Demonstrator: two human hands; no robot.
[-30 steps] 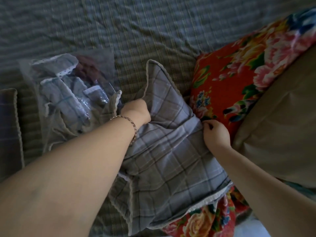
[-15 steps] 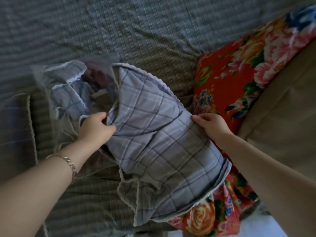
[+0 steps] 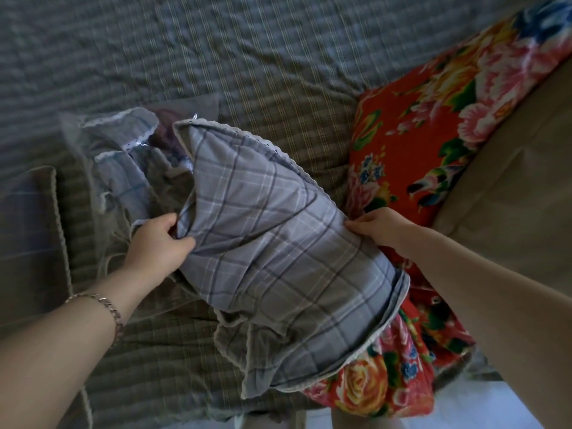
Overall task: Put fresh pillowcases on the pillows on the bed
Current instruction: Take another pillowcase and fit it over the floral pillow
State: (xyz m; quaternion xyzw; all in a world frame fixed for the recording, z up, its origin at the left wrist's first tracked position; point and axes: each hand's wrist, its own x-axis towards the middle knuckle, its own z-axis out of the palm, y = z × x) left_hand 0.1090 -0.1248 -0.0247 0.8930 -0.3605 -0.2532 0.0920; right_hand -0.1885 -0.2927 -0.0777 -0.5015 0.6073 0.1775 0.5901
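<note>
Plaid pillowcase [image 3: 278, 243], gripped at its sides: left hand [image 3: 158, 243] pinches one edge, right hand [image 3: 382, 227] clutches the other.

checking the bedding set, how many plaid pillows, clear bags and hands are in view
plaid pillows: 2, the held plaid pillow and the plaid pillow at the left edge
clear bag of folded linen: 1
hands: 2, left hand and right hand
total: 5

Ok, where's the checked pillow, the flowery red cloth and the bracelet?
checked pillow [image 3: 278, 249], head view, middle of its front.
flowery red cloth [image 3: 402, 144], head view, its upper red part.
bracelet [image 3: 108, 306], head view, chain on the left wrist.
</note>
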